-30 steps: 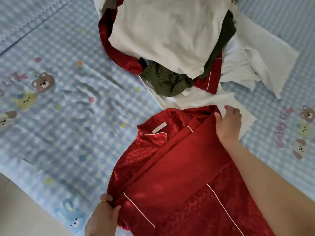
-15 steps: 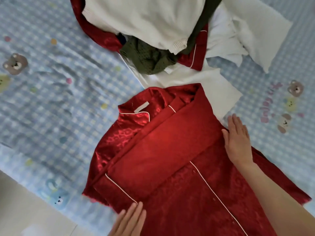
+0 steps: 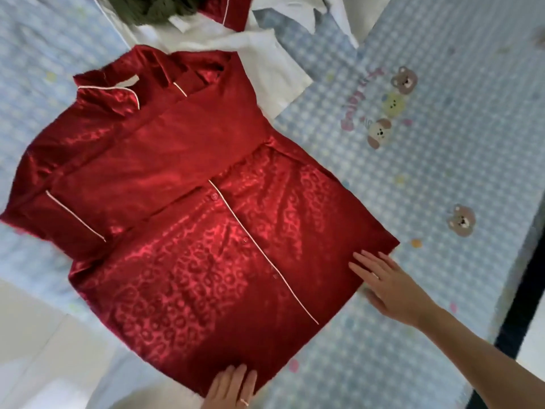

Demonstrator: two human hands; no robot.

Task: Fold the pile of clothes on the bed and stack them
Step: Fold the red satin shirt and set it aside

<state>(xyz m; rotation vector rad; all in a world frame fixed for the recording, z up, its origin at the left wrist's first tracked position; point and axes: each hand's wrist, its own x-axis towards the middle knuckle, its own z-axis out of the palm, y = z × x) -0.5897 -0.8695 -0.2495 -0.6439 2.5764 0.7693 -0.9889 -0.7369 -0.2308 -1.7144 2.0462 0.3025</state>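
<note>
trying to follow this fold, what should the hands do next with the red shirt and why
Probably grip the hem and fold it up toward the collar. The red shirt lies flat with one sleeve already folded across its chest, and both the left hand and right hand rest open at the bottom edge, placed to lift it.

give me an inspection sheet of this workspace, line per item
surface: bed under a blue checked sheet printed with bears.
job's things: red satin pyjama top lies spread flat, one sleeve folded across the chest; unfolded pile of white, green and red clothes beyond its collar.
clutter: nothing seen.
hands: left hand rests flat on the top's near hem corner; right hand lies flat with straight fingers on the other hem corner.
cables: nothing seen.
surroundings: pale floor beside the bed; a dark strip along its far-right edge.
</note>
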